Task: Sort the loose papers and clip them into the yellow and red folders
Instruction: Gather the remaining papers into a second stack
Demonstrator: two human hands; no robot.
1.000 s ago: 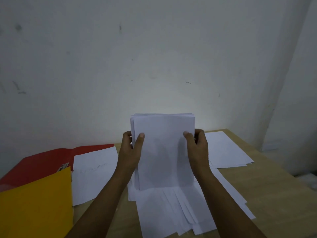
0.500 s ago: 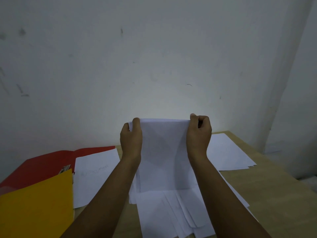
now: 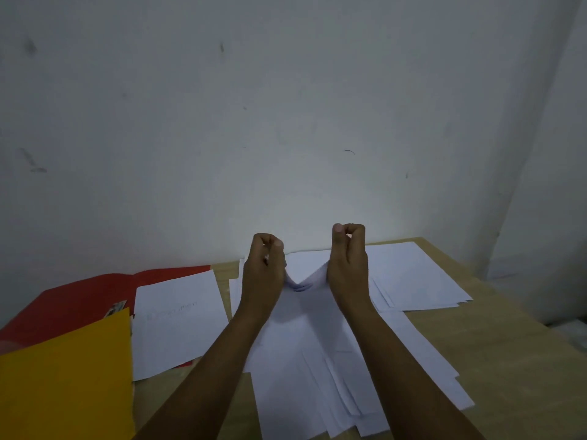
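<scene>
Head view: left hand (image 3: pixel 263 268) and right hand (image 3: pixel 347 262) pinch thin white paper stack (image 3: pixel 305 281), sagging into a V.

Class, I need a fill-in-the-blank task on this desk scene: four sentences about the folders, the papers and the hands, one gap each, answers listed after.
1. The flat yellow card folder partly covers the open ___ card folder.
2. A single white sheet with faint writing lies on the ___ folder.
3. Both hands, left and right, pinch one ___ sheet of paper.
4. That sheet sags in the ___ between them.

Answers: red; red; white; middle
</scene>
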